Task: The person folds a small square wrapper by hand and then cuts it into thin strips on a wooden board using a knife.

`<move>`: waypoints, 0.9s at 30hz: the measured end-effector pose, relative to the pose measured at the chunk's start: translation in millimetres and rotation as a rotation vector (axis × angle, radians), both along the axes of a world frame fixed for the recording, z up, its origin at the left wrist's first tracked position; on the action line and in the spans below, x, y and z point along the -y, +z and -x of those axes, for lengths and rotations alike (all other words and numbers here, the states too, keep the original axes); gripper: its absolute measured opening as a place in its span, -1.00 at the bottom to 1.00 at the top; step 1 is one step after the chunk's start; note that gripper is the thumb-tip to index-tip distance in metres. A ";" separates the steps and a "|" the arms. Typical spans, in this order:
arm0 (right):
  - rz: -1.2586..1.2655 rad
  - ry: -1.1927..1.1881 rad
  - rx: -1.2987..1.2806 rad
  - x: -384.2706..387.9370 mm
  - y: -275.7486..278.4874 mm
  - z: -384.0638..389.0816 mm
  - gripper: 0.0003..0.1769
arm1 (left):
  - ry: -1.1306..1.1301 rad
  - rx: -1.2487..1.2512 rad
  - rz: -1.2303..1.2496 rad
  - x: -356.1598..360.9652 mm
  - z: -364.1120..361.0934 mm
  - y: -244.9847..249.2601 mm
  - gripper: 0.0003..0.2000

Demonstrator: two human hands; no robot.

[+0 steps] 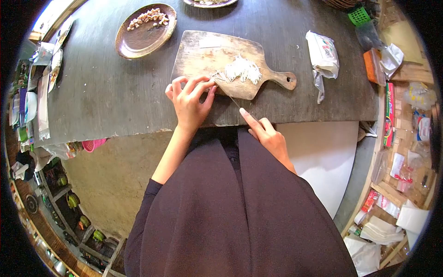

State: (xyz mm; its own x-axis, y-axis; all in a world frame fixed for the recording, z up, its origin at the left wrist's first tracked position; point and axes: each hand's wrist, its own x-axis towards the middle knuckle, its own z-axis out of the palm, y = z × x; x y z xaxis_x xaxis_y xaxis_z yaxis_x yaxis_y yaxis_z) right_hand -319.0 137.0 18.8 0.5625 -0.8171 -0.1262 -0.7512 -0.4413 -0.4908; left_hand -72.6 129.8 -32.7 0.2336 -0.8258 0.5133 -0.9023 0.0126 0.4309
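A wooden cutting board [210,57] with a handle at its right lies on the dark table. Thin white shreds [243,69] are heaped on its right half, and a pale flat piece [210,42] rests near its far edge. My left hand [190,99] is at the board's near left edge, fingers bent and pinched on something too small to make out beside a few loose shreds. My right hand [267,137] is closed round a knife [236,103], its blade reaching over the near edge of the board toward my left fingertips. The knife's handle is hidden in my palm.
The dark table [115,92] carries a brown plate [140,44] of small chopped pieces at the back left. Part of another plate [210,3] shows at the far edge. A white plastic packet [323,54] lies right of the board. Shelves with packets line the right side.
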 end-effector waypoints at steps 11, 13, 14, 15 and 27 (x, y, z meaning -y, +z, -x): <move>0.156 0.032 0.058 5.3 -18.9 -6.5 -0.28 | -0.008 0.007 0.016 0.4 -0.7 -1.7 -0.86; 0.203 0.034 0.058 7.1 -25.8 -10.4 -0.28 | -0.002 0.010 0.023 0.6 -0.5 -2.1 -0.87; 0.204 0.032 0.058 8.3 -26.7 -12.0 -0.28 | -0.004 0.010 0.023 0.3 -0.4 -2.8 -0.87; 0.216 0.036 0.043 9.9 -27.4 -13.9 -0.27 | -0.006 0.009 0.023 0.4 -0.8 -3.4 -0.86; 0.155 0.014 0.051 3.9 -13.1 -2.3 -0.25 | 0.008 0.004 0.025 0.6 0.3 -1.1 -0.86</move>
